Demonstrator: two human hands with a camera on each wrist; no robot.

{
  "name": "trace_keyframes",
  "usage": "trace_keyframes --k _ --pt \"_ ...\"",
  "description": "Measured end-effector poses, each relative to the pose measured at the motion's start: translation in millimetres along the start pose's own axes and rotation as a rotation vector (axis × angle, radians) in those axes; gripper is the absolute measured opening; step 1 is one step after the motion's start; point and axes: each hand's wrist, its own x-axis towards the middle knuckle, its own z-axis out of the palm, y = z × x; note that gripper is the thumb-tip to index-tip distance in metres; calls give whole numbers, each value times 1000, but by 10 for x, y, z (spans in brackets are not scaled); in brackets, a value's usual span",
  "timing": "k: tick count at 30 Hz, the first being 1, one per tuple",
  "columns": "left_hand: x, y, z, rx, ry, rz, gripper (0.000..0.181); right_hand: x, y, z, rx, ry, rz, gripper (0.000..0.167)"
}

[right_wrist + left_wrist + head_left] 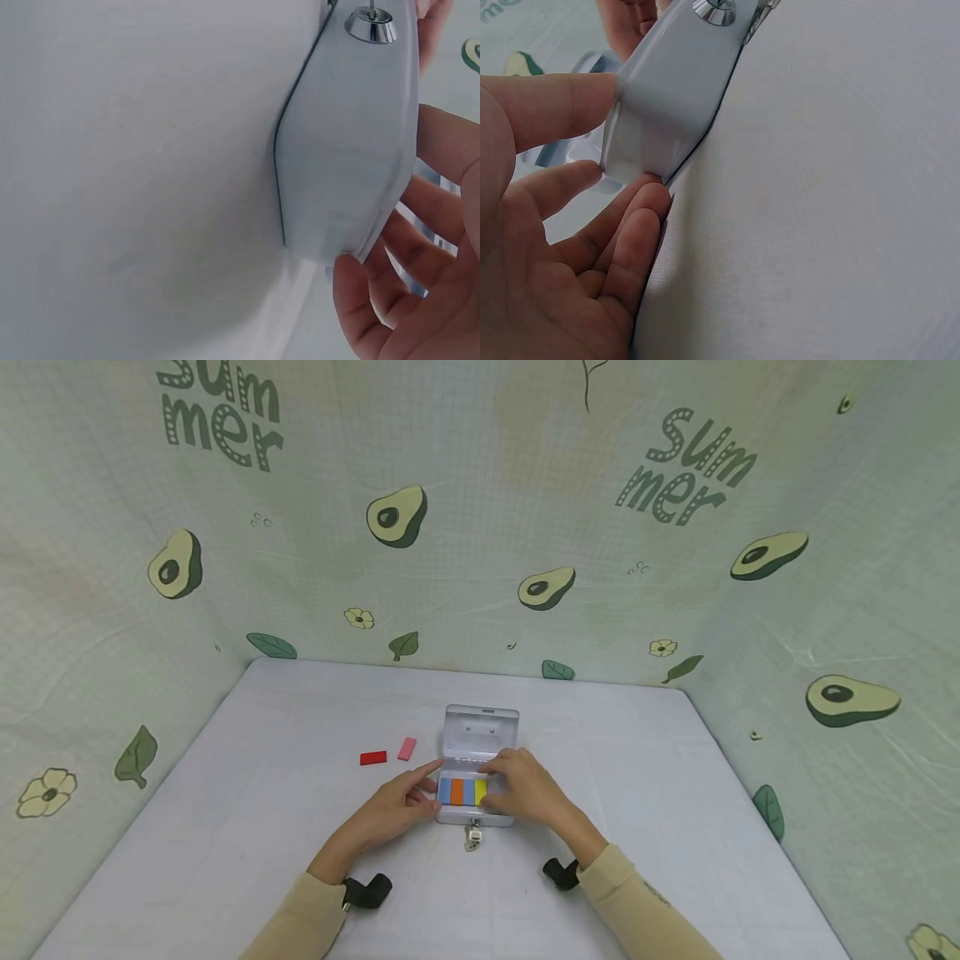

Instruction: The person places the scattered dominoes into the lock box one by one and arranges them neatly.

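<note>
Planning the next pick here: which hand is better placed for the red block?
Left hand, probably: it's nearer the red block, left of the open box; the right hand is at the box's right.

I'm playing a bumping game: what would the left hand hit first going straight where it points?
The grey box. Its side is right in front of the left hand, which seems to be touching it, though depth is unclear.

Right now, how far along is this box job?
Blue blocks and an orange block sit in the box. The left hand touches its side; the right hand is at the yellow block. Probably left: the red block and pink block outside, the open lid.
</note>
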Motion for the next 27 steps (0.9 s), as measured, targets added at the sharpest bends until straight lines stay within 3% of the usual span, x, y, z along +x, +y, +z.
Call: trace_keyframes --k 12,27 --pt "6 4 6 5 7 3 69 -87 31 -103 89 50 -10 43" --pt "4 -6 -3 -4 -2 19 69 -200 132 -154 210 120 42 45"
